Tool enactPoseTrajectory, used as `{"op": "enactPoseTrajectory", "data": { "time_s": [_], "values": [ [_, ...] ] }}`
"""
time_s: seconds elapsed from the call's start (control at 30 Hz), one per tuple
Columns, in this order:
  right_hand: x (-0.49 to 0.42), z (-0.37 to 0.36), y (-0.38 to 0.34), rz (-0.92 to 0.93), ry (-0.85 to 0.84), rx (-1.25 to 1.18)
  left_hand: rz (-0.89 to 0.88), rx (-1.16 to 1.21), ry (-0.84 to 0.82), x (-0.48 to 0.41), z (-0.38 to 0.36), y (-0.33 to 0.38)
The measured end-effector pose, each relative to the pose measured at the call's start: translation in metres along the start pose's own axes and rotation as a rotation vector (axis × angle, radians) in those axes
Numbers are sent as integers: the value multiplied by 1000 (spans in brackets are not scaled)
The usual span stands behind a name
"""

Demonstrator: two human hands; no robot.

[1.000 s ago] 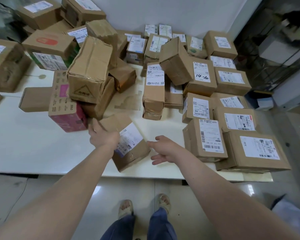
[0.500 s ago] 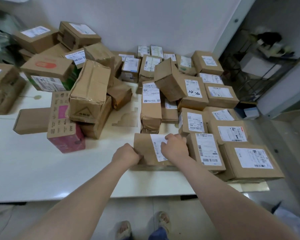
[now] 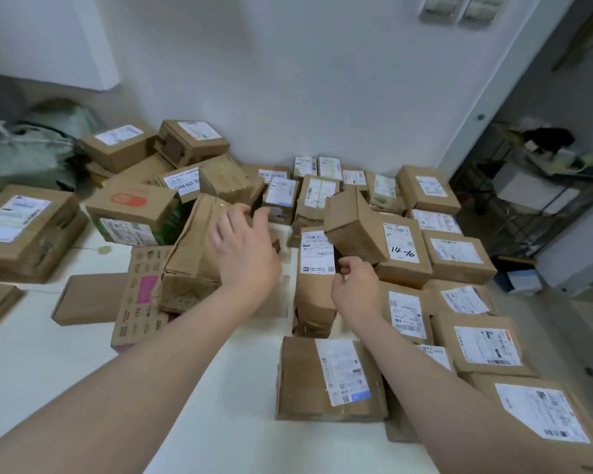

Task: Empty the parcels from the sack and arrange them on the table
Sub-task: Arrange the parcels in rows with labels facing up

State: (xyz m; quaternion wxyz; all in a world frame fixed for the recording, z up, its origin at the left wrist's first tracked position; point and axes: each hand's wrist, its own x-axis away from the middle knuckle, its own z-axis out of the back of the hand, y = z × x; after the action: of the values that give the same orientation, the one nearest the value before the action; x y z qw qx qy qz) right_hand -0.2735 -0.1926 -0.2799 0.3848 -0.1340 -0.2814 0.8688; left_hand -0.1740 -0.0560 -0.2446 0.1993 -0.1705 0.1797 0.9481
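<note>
Several brown cardboard parcels cover the white table [image 3: 220,388]. A flat parcel with a white label [image 3: 329,378] lies near the front edge, with no hand on it. My left hand [image 3: 245,248] hovers with spread fingers over a large crumpled parcel [image 3: 192,261] in the loose heap at the left. My right hand [image 3: 355,290], fingers loosely curled, is above a tall narrow parcel [image 3: 314,278] and holds nothing. A tilted box [image 3: 351,224] leans on the parcel marked "14-10" [image 3: 403,248]. A grey-green sack [image 3: 31,148] sits at the back left.
Neat rows of labelled parcels [image 3: 483,340] fill the table's right side up to its edge. A pink printed box [image 3: 141,295] and a flat brown box [image 3: 89,297] lie at the left. A white wall stands behind; shelving [image 3: 541,186] is at the right.
Both hands set the labelled parcel down near the front edge and let it go. They have since lifted and moved forward toward the heap, and the camera has tilted up.
</note>
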Motion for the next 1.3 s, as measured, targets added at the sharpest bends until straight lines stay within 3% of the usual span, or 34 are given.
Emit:
{"op": "enactPoseTrajectory", "data": {
  "time_s": [0.13, 0.27, 0.43, 0.6, 0.73, 0.83, 0.9, 1.0, 1.17, 1.23, 1.3],
  "values": [
    [-48, 8, -9, -4, 100, -8, -18, -121, -108, -35, -14, 7],
    [-102, 21, -9, 52, 147, 194, -57, -254, -225, -74, -33, 14],
    [-178, 44, -7, 208, -295, 397, -164, -321, -355, -107, -63, 25],
    [-218, 39, -11, 227, -548, 507, -160, -289, -449, -121, -81, 35],
    [-216, 33, -11, 281, -474, 475, -152, -214, -455, -126, -88, 36],
    [-210, 44, -25, 319, -352, 494, -89, 9, -411, -133, -87, 38],
    [-203, 58, -41, 357, -231, 399, -7, 245, -417, -135, -82, 41],
    [-188, 78, -66, 377, -82, 69, 185, 592, -488, -142, -72, 45],
    [-140, 80, -89, 259, -186, -428, 767, 1254, -714, -153, -35, 31],
    [-120, 69, -95, 155, -204, -616, 742, 1344, -744, -153, -17, 17],
    [-105, 63, -106, -50, -255, -975, 613, 1323, -651, -152, -8, 0]
  ]
}}
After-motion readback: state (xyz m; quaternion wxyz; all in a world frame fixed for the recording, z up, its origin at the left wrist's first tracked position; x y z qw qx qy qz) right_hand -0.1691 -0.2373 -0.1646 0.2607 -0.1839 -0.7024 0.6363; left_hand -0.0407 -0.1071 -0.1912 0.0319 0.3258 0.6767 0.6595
